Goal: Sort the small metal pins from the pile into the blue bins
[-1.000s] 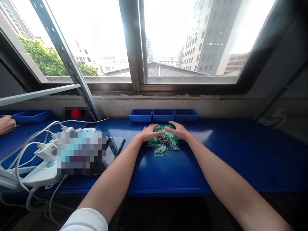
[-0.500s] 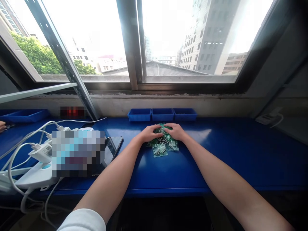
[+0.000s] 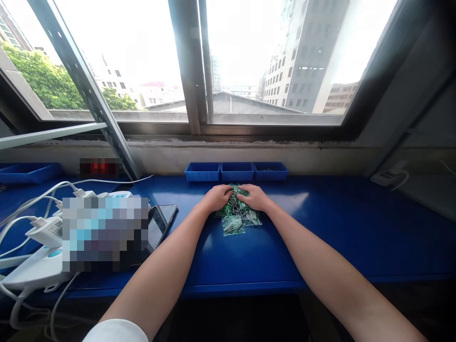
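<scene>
A heap of small green-tinted clear plastic bags of screws (image 3: 235, 207) lies on the blue tabletop, with thin metal pieces showing through the film. One bag (image 3: 233, 225) sits at the near side of the heap, flat on the table. From the left, my left hand (image 3: 218, 197) is curled over the upper part of the heap, fingers and thumb drawn in on the bags. My right hand (image 3: 254, 197) grips the heap's other side in the same way, its fingertips close to those of the left. The exact edges pinched by the fingers are partly hidden.
Three blue bins (image 3: 237, 171) stand in a row behind the heap; small metal pieces show in the right one. A phone (image 3: 162, 223) lies left of my left arm, beside a white power strip (image 3: 39, 268) with plugged cables. A metal post (image 3: 103, 116) rises at the left.
My fingers and thumbs have drawn in closer over the bags, and the hands sit slightly nearer each other. The view has shifted a little; the bins have stayed in place.
</scene>
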A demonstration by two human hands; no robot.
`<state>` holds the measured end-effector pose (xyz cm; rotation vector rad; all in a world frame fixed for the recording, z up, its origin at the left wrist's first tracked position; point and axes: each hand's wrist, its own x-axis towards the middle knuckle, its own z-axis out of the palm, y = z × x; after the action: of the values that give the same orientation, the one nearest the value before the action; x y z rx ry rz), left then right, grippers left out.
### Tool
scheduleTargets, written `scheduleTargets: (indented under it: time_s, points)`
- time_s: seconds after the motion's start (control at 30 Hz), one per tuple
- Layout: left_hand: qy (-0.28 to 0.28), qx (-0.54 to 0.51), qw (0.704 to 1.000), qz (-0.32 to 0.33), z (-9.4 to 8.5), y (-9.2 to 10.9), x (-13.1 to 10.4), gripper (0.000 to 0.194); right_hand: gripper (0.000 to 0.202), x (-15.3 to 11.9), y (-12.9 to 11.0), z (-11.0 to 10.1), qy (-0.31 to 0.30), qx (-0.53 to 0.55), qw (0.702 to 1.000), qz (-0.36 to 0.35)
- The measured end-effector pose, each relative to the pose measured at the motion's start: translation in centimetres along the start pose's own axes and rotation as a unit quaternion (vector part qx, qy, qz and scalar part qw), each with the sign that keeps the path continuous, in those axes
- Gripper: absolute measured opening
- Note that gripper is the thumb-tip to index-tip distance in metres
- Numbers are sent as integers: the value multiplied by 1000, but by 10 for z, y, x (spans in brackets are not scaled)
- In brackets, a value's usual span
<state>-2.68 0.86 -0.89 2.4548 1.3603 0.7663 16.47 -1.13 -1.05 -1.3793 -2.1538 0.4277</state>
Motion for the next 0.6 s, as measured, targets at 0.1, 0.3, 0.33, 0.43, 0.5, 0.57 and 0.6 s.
scheduleTargets:
  time_s: [0.1,0.3,0.33,0.43,0.5,0.57,0.6]
  points:
    - [-34,12,999,5,-5,-3,-2,39,50,1,1,0,17,3,1000,-16]
    - [10,46,999,1,-14,1,-3,42,54,7,19,-20,204,-87,973,57]
    - [27,48,998,-1,-16,3,-3,42,56,8,27,-26,223,-119,964,88]
    - [52,47,998,-3,-19,5,-3,42,67,9,56,-44,207,-159,950,170]
    - [48,49,998,2,-18,5,-3,41,71,7,74,-50,173,-165,950,202]
    - [39,49,998,6,-16,4,-3,40,71,6,86,-51,142,-162,950,227]
    - [35,48,998,8,-15,3,-3,40,71,5,88,-50,132,-162,949,236]
